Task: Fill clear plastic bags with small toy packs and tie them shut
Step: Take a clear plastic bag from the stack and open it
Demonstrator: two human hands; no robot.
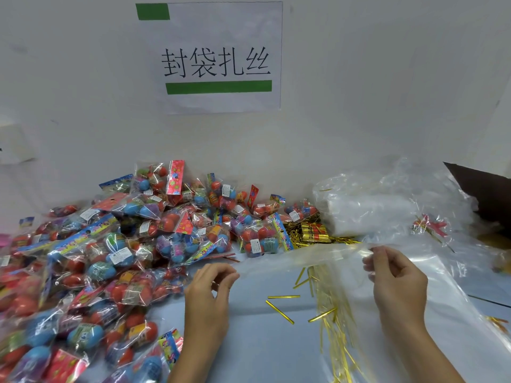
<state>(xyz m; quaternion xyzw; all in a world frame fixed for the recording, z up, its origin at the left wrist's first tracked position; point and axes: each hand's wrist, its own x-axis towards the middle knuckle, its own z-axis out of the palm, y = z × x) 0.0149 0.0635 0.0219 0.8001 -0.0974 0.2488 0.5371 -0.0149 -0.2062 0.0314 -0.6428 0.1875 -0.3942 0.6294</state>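
A clear plastic bag (298,261) is stretched flat above the table between my two hands. My right hand (392,280) pinches its right edge with thumb and fingertips. My left hand (210,288) has curled fingers at the bag's left edge; whether it grips the film I cannot tell. A big heap of small toy packs (116,244) with red and blue balls covers the left half of the table. Loose gold twist ties (279,310) lie on the table under the bag.
A stack of clear bags (370,214) and a bundle of gold ties (312,232) lie at the back right. A filled, tied bag (431,225) lies at the far right beside a dark box (486,194). A paper sign (218,59) hangs on the wall.
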